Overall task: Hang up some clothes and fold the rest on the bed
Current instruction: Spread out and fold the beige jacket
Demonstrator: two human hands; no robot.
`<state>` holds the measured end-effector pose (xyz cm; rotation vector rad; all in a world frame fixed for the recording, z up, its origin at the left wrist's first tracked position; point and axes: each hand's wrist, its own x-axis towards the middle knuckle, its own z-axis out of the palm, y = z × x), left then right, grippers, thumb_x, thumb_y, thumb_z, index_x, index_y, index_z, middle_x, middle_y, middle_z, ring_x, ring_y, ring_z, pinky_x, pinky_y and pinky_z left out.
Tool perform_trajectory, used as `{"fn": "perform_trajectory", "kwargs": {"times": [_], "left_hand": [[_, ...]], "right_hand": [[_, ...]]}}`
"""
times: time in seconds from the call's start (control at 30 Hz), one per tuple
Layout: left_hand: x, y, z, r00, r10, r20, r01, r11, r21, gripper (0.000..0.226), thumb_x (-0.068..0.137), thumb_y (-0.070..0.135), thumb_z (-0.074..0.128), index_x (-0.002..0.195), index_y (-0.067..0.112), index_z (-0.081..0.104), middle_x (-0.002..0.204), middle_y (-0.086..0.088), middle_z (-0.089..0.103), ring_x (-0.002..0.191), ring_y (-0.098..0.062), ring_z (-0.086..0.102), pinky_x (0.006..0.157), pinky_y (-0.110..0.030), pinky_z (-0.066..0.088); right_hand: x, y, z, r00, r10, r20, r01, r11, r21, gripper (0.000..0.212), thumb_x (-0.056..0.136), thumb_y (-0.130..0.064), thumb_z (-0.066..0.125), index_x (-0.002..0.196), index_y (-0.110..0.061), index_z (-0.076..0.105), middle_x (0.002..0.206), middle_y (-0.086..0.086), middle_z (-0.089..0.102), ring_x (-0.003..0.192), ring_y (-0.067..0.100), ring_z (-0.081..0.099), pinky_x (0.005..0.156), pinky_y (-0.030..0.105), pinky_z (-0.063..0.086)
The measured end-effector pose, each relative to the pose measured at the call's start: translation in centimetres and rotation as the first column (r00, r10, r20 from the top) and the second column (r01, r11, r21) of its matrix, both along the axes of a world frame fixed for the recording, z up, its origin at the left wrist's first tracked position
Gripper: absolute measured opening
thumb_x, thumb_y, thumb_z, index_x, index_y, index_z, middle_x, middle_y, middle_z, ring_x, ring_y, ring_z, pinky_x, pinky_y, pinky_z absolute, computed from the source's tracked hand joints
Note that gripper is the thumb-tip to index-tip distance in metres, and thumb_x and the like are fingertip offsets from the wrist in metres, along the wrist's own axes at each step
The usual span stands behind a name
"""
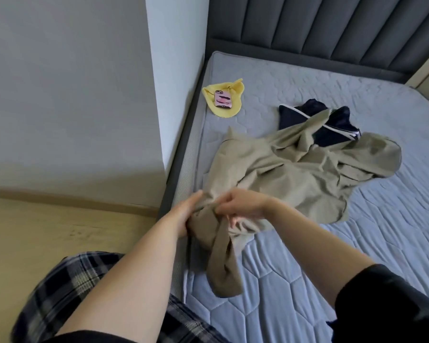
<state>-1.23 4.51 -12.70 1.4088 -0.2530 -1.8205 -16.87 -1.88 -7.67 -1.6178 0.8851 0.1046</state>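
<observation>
1. The left hand (183,214) lies against the bunched near end of the khaki garment (295,174) at the bed's near-left edge. Its fingers are hidden behind the cloth, so whether they close on it cannot be told.
2. A yellow cloth (229,108) lies unfolded near the bed's far-left corner, with a phone (223,99) on top of it. The phone's pink case shows dark marks but no readable text.
3. The right hand (235,206) pinches a fold of the same garment with curled fingers, just beside the left hand.
4. The khaki garment is spread crumpled across the bed (357,243), with one end trailing toward the camera.
5. A navy garment (292,117) with white trim lies partly under the khaki garment's far side, also unfolded.
6. Status: no item is folded, and no hanger or hung item is in view. The task appears to be at an early stage, with three pieces left to do.
7. No brand or label is legible on any item.
</observation>
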Motion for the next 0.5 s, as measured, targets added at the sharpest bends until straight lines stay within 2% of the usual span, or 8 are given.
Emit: {"fn": "perform_trajectory", "kwargs": {"times": [0.03,0.1,0.13,0.2,0.27,0.37,0.43,0.5], "left_hand": [[-0.2,0.0,-0.1,0.998,-0.04,0.05,0.04,0.999,-0.007,0.033,0.093,0.035,0.057,0.107,0.007,0.065,0.085,-0.013,0.071,0.068,-0.023,0.068,0.06,-0.03,0.056],[-0.3,0.1,0.0,0.969,-0.068,0.237,0.073,0.997,-0.012,0.028,0.09,0.009,0.058,0.118,0.003,0.062,0.104,-0.02,0.068,0.086,-0.03,0.066,0.077,-0.039,0.054],[-0.2,0.2,0.0,0.939,-0.071,0.335,0.079,0.997,-0.011,0.032,0.089,0.0,0.054,0.12,0.003,0.06,0.109,-0.022,0.065,0.094,-0.033,0.064,0.084,-0.042,0.051],[0.1,0.2,0.0,0.895,-0.062,0.441,0.075,0.997,-0.013,0.038,0.085,-0.008,0.047,0.119,0.001,0.06,0.108,-0.022,0.063,0.094,-0.034,0.06,0.081,-0.038,0.048],[0.2,-0.1,0.1,0.87,-0.036,0.492,0.061,0.998,-0.034,0.042,0.082,-0.009,0.045,0.119,0.002,0.061,0.105,-0.02,0.063,0.084,-0.029,0.055,0.069,-0.028,0.044],[-0.5,-0.5,-0.1,0.844,0.039,0.535,0.014,0.995,-0.095,0.038,0.082,-0.006,0.043,0.107,0.01,0.067,0.089,-0.01,0.062,0.073,-0.023,0.053,0.056,-0.024,0.038],[-0.8,-0.5,-0.1,0.795,0.11,0.597,-0.037,0.99,-0.133,0.026,0.082,-0.004,0.043,0.083,0.014,0.063,0.071,-0.004,0.057,0.064,-0.021,0.049,0.052,-0.025,0.034],[-0.4,-0.6,0.2,0.724,0.202,0.66,-0.094,0.976,-0.196,0.026,0.082,-0.001,0.045,0.066,0.017,0.055,0.063,-0.001,0.052,0.063,-0.024,0.046,0.053,-0.029,0.032]], "right_hand": [[0.0,-0.4,-0.3,0.989,-0.149,-0.001,0.147,0.978,-0.147,0.022,0.089,-0.007,0.053,0.083,-0.014,0.073,0.075,0.006,0.068,0.06,0.014,0.063,0.06,0.031,0.056],[-0.7,-1.7,-1.6,0.926,-0.375,-0.041,0.289,0.775,-0.562,0.026,0.086,-0.01,0.053,0.108,-0.011,0.067,0.106,0.011,0.066,0.096,0.024,0.063,0.085,0.037,0.052],[-1.6,-2.3,-2.5,0.911,-0.374,-0.172,0.172,0.726,-0.665,0.041,0.084,-0.011,0.053,0.125,-0.016,0.057,0.125,0.011,0.056,0.116,0.028,0.052,0.097,0.037,0.044],[-3.9,-2.3,-4.7,0.791,-0.241,-0.562,-0.215,0.751,-0.625,0.067,0.082,-0.02,0.055,0.144,-0.028,0.03,0.15,0.009,0.024,0.138,0.033,0.023,0.112,0.048,0.022],[-6.0,-2.0,-7.0,0.682,-0.266,-0.681,-0.314,0.735,-0.601,0.059,0.085,-0.023,0.052,0.14,-0.029,0.033,0.15,0.007,0.022,0.141,0.03,0.016,0.112,0.058,0.007],[-6.9,-1.6,-7.9,0.713,-0.507,-0.484,0.051,0.726,-0.685,0.028,0.086,-0.01,0.042,0.109,-0.019,0.056,0.118,0.007,0.056,0.119,0.028,0.048,0.105,0.043,0.031],[-6.1,-2.0,-6.8,0.696,-0.618,-0.366,0.281,0.703,-0.653,0.028,0.086,-0.005,0.041,0.103,-0.01,0.062,0.108,0.011,0.063,0.104,0.031,0.057,0.08,0.03,0.04],[-4.4,-2.4,-4.8,0.675,-0.718,-0.172,0.548,0.644,-0.534,0.031,0.086,0.0,0.042,0.102,-0.003,0.068,0.1,0.015,0.066,0.096,0.031,0.06,0.073,0.029,0.043]]}}
